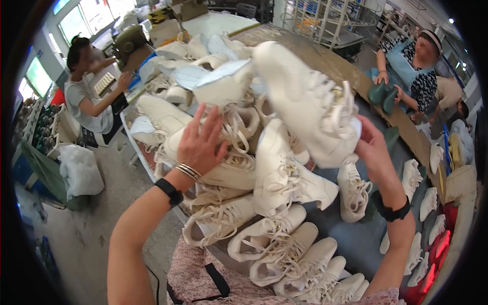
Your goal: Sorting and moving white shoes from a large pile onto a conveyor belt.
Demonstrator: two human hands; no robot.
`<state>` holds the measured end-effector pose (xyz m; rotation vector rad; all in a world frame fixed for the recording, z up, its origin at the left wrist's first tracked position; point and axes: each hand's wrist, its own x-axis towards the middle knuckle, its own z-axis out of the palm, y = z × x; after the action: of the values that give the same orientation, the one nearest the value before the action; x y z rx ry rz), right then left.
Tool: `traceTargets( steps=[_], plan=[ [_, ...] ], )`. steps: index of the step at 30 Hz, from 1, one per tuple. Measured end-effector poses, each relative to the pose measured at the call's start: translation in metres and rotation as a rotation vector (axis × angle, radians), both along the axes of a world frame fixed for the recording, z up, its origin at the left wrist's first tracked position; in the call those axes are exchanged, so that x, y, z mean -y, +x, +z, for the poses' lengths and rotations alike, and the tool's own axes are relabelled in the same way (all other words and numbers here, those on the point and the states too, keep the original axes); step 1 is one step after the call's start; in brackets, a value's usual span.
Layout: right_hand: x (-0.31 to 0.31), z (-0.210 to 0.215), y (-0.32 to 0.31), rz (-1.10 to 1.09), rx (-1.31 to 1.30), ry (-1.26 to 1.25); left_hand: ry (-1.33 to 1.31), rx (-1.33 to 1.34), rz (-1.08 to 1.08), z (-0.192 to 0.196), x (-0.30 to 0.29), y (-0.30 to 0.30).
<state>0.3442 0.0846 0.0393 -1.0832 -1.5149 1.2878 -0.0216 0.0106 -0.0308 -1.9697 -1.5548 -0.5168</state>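
Observation:
Lifted above the table is an off-white lace-up sneaker (300,96), its toe at the upper left and its heel end in my right hand (375,150). The fingers there are closed on the shoe and partly hidden behind it. My left hand (199,142) is open, fingers spread over the heaped pale sneakers (223,170); whether it presses on one I cannot tell. Just below the raised shoe, another cream sneaker (284,175) leans on the pile. Along the near edge several sneakers (284,249) lie in a row, laces hanging loose.
A single sneaker (352,190) rests on the dark tabletop (325,213). More shoes (428,204) line a conveyor at the right. One person (96,96) sits at the far left; another (409,71) holds dark green shoes (382,95) at the right. Wire racks (330,20) stand behind.

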Motion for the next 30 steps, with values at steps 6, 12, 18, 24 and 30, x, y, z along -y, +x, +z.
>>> traceTargets(
  steps=[6,12,18,24,30],
  plan=[
    [0.004,0.008,-0.121,0.314,0.056,-0.143,-0.016,0.078,-0.037,-0.009,0.003,0.001],
    [-0.002,0.008,-0.187,0.265,0.264,0.087,-0.065,0.02,-0.494,-0.01,0.066,-0.001],
    [0.005,-0.002,-0.21,0.147,0.526,0.468,0.114,0.393,-0.174,0.048,0.078,-0.003],
    [-0.088,0.016,-0.183,0.368,0.429,0.39,0.207,0.543,-0.099,0.023,0.028,-0.03],
    [-0.175,-0.033,-0.219,-0.037,0.998,1.507,0.335,0.59,-0.151,-0.002,0.018,-0.035]
  ],
)
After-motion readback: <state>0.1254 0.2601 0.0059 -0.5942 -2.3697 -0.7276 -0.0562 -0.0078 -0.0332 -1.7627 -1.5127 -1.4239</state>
